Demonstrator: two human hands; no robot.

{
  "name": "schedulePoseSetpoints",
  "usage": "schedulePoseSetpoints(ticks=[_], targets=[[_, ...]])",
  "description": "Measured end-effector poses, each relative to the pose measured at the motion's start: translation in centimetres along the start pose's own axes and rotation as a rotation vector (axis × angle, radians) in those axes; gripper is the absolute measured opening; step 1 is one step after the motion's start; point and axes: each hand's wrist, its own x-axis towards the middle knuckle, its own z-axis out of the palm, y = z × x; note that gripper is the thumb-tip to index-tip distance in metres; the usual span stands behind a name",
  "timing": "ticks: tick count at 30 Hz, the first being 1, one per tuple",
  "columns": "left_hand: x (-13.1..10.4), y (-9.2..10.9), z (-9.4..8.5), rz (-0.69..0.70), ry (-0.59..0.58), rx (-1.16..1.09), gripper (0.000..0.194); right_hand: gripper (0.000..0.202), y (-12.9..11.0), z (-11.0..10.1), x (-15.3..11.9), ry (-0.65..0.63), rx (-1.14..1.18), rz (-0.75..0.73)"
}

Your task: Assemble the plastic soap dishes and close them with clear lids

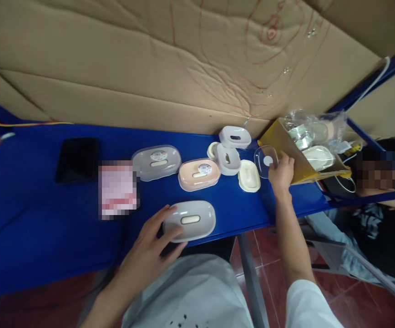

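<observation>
At the table's front edge sits a grey soap dish [207, 221] with a cream insert in its middle slot. My left hand [156, 239] grips its left end, thumb and fingers on either side. Farther right, my right hand [282, 174] pinches the edge of a clear oval lid [261, 159] with a round white sticker. That lid is beside a cream oval tray [249, 176]. Behind the grey dish are a peach soap dish [194, 180] and another grey dish [143, 163], both with clear lids and stickers.
Two pale slotted dish parts [235, 136] lean near the cardboard wall [115, 91]. A yellow-sided carton [296, 166] at the right holds bagged parts and a cream tray [320, 157]. A black flat object [76, 159] and a blurred pink packet [117, 189] lie left. A person sits at far right.
</observation>
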Motion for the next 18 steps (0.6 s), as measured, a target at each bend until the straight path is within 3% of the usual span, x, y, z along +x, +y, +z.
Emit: schedulePoseSetpoints(ticks=[3, 5, 8, 11, 13, 16, 18], targets=[[-0.3, 0.2, -0.1, -0.078, -0.033, -0.035, 0.03, 0.043, -1.6, -2.3, -2.6, 0.029, 0.12, -0.096], [-0.4, 0.3, -0.2, -0.15, -0.052, -0.06, 0.049, 0.041, -3.5, -4.3, -6.3, 0.156, 0.313, -0.323], [-0.7, 0.2, -0.1, -0.2, -0.068, -0.101, 0.077, 0.045, -7.0, -6.9, -13.2, -0.063, 0.462, -0.73], [-0.9, -0.1, 0.0, -0.196, -0.097, -0.145, 0.088, 0.053, -10.4, -8.2, -17.7, -0.235, 0.531, -0.945], [-1.0, -0.3, 0.0, -0.197, -0.125, -0.16, 0.088, 0.049, -11.9, -8.3, -18.5, -0.299, 0.572, -0.999], [-1.1, -0.4, 0.0, -0.211, -0.156, -0.173, 0.083, 0.032, -12.7, -8.1, -17.6, -0.425, 0.646, -1.051], [-1.0, -0.5, 0.0, -0.218, -0.161, -0.19, 0.081, 0.033, -12.8, -7.8, -16.8, -0.525, 0.692, -1.073]])
